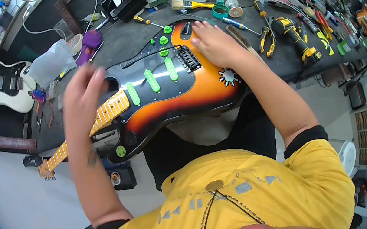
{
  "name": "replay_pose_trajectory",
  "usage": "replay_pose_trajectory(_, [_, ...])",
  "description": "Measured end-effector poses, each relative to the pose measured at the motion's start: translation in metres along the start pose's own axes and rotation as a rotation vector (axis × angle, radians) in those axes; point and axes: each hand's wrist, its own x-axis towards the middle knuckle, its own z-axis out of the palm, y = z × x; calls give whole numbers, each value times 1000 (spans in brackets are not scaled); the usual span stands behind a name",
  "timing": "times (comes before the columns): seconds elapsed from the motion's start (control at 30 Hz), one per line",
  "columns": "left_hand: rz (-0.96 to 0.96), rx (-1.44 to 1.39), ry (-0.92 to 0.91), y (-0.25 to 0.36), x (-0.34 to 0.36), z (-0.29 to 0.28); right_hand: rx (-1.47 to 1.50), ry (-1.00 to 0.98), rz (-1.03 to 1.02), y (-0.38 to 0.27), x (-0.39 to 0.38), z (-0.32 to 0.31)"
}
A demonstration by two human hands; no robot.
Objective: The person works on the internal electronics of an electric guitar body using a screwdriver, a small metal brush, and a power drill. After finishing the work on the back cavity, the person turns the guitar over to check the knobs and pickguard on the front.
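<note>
Got a sunburst guitar (164,97) face-up on the counter (124,41), under a right hand (220,46) with loosely open fingers gripping nothing. Can't tell about the fingers on the blurry left hand (80,89).

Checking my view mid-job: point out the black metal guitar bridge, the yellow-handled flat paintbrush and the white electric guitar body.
Black metal guitar bridge (189,58): head view, middle of its saddles.
Yellow-handled flat paintbrush (196,4): head view, handle near the ferrule.
White electric guitar body (7,86): head view, its black pickguard.
</note>
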Motion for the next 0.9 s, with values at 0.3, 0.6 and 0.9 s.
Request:
replay_pose_trajectory(0.3, [111, 675, 26, -34, 122, 114, 258, 90, 59, -5, -2, -1])
replay_pose_trajectory(0.6, [-121, 605, -18, -43, 109, 121, 303, 85, 59, -7, -5, -7])
replay_pose_trajectory(0.9, [-178, 572, 10, -41, 100, 121, 309, 123, 41, -1, -4, 3])
